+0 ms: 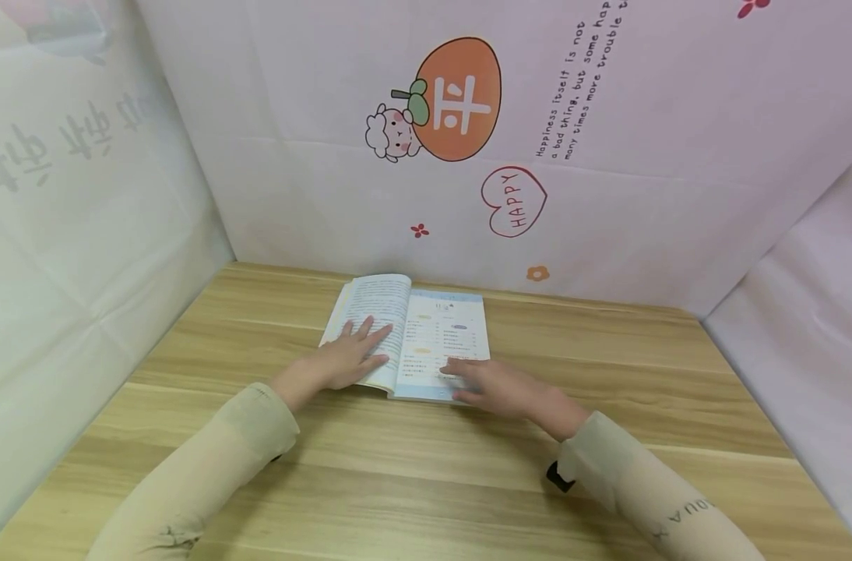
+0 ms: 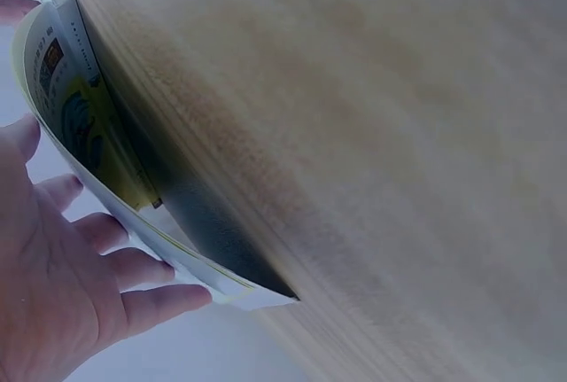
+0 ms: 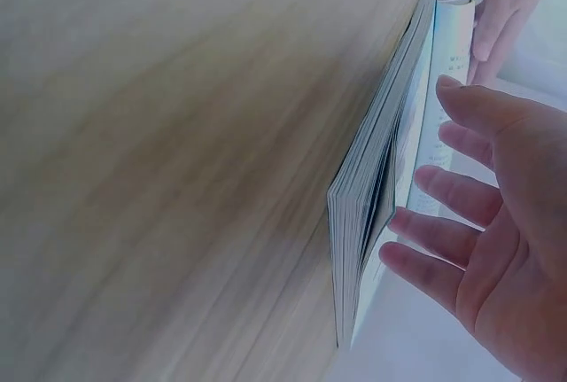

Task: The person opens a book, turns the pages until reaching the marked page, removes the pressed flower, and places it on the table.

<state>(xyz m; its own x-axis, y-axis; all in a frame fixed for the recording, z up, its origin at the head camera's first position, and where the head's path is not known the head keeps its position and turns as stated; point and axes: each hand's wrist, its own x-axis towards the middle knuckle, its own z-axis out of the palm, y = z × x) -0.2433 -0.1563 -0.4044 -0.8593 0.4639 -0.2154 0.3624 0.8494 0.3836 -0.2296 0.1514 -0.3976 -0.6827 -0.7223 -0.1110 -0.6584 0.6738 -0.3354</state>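
Book (image 1: 413,343) lying open on table (image 1: 412,483), left hand (image 1: 349,358) resting on left page (image 1: 380,300), right hand (image 1: 496,384) reaching over right page (image 1: 461,318), both spread

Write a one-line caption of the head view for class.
An open book on a wood-grain table, left hand spread on its left page, right hand over its right page.

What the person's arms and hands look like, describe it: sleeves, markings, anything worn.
The left sleeve and right sleeve are pale beige with greyer cuffs; the left has a dark, sketch-like print, the right dark lettering. A black object, too small to identify, shows at the right cuff. The left hand and right hand wear no visible gloves or rings.
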